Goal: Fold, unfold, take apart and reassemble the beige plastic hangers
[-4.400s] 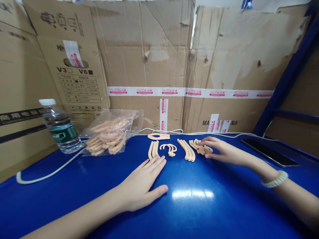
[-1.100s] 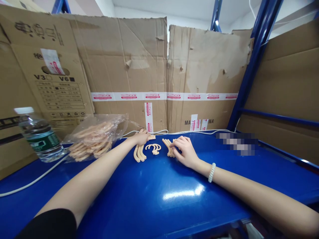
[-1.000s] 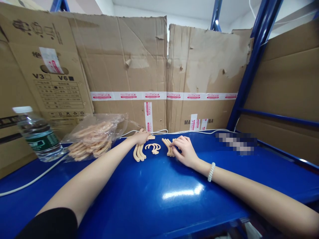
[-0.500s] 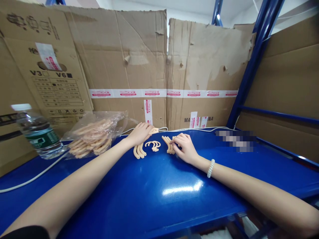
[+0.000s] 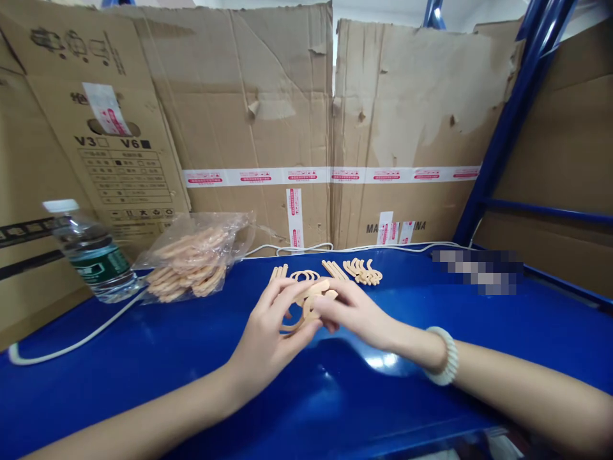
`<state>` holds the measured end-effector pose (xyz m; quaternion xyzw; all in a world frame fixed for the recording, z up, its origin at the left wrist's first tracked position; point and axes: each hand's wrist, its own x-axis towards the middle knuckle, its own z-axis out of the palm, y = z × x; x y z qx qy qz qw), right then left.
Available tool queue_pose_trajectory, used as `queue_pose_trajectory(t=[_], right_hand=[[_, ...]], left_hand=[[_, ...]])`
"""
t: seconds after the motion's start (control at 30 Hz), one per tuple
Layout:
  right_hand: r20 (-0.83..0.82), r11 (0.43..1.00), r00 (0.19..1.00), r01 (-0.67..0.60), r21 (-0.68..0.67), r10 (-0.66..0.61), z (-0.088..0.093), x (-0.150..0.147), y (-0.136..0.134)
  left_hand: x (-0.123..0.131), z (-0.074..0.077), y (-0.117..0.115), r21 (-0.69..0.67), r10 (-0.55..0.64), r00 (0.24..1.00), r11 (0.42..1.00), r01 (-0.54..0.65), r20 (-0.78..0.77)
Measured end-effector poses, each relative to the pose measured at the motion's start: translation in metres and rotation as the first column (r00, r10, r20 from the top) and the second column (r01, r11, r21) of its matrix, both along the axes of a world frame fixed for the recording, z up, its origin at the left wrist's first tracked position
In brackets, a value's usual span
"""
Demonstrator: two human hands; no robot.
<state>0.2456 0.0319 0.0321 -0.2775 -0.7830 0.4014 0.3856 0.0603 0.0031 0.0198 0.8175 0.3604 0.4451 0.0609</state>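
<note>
Both hands meet above the middle of the blue table [image 5: 143, 358]. My left hand [image 5: 271, 335] and my right hand [image 5: 352, 313] pinch the same tan curved plastic piece [image 5: 306, 306] between their fingertips. Behind them on the table lie small groups of the same tan pieces: straight-curved strips [image 5: 278, 273], a loop-shaped piece [image 5: 306, 275], more strips [image 5: 335, 269] and a cluster of hooks [image 5: 364, 271]. A white bead bracelet [image 5: 443, 364] sits on my right wrist.
A clear plastic bag of tan pieces [image 5: 194, 265] lies at the left, beside a water bottle [image 5: 93, 252]. A white cable [image 5: 71, 345] runs along the table. Cardboard boxes [image 5: 268, 128] wall the back. A blurred-out dark object [image 5: 479, 271] lies at the right near a blue rack post [image 5: 517, 108].
Both hands have pulled back from the rows of pieces toward me and come together. They now hold one tan piece between them above the table.
</note>
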Motion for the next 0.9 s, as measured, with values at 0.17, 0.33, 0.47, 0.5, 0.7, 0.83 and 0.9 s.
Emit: queue_pose_trajectory(t=[0.17, 0.33, 0.47, 0.5, 0.7, 0.83, 0.9], right_hand=[[-0.120, 0.984, 0.992, 0.010, -0.176, -0.032, -0.015, -0.004, -0.012], [-0.160, 0.974, 0.982, 0.062, -0.217, -0.099, -0.016, 0.007, -0.011], [-0.179, 0.965, 0.981, 0.030, -0.261, -0.079, -0.016, 0.007, -0.010], [-0.184, 0.962, 0.980, 0.027, -0.273, -0.080, -0.017, 0.007, -0.008], [-0.216, 0.956, 0.968, 0.060, -0.288, -0.126, -0.016, 0.008, -0.002], [-0.216, 0.940, 0.964, 0.076, -0.333, -0.154, -0.017, 0.010, -0.001], [-0.202, 0.931, 0.965, 0.088, -0.353, -0.168, -0.018, 0.011, -0.001]], left_hand=[[-0.002, -0.008, -0.006, -0.211, 0.043, 0.983, 0.977, -0.005, 0.177], [-0.006, -0.008, -0.002, -0.436, 0.135, 0.952, 0.900, -0.002, 0.275], [-0.005, -0.009, 0.000, -0.516, 0.178, 0.944, 0.857, -0.009, 0.279], [-0.005, -0.009, 0.000, -0.528, 0.176, 0.940, 0.849, 0.005, 0.292], [-0.007, -0.005, 0.003, -0.554, 0.198, 0.889, 0.830, 0.073, 0.414], [-0.007, -0.008, 0.007, -0.586, 0.209, 0.867, 0.803, 0.112, 0.453], [-0.007, -0.009, 0.008, -0.601, 0.213, 0.863, 0.789, 0.124, 0.458]])
